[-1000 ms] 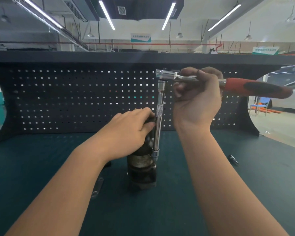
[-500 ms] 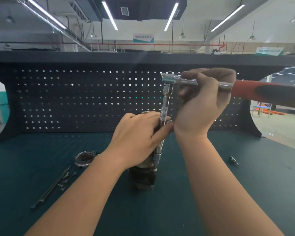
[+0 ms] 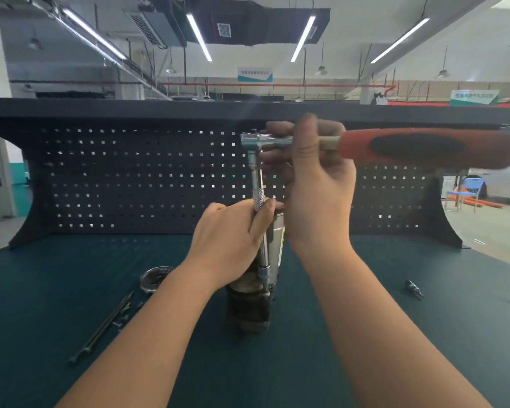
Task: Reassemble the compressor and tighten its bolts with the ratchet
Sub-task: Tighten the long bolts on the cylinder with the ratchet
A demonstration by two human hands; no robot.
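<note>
A workshop hall with strip lights overhead lies behind a dark pegboard [image 3: 130, 178] that backs a green bench top [image 3: 424, 334]. In the middle of the bench the compressor [image 3: 249, 307] stands upright, a dark, grimy cylinder with a paler metal upper part showing between the two hands. The left hand [image 3: 233, 240] wraps over the compressor's top, and its thumb and fingers curl round the knurled part of a long steel extension bar [image 3: 261, 228]. That bar runs nearly upright along the compressor's right side, and its lower end sits in a socket low on the body. The ratchet [image 3: 395, 147] lies level across the top of the bar, its head at the left and its red and black handle pointing right, blurred. The right hand [image 3: 312, 178] grips the ratchet's bare metal shank just beside the head, fingers closed round it. On the bench to the left lie a round metal ring [image 3: 155, 278], a long thin rod [image 3: 100, 331] and a few small bolts [image 3: 124, 315]. To the right, well apart, lies a small dark bit [image 3: 414, 288].
</note>
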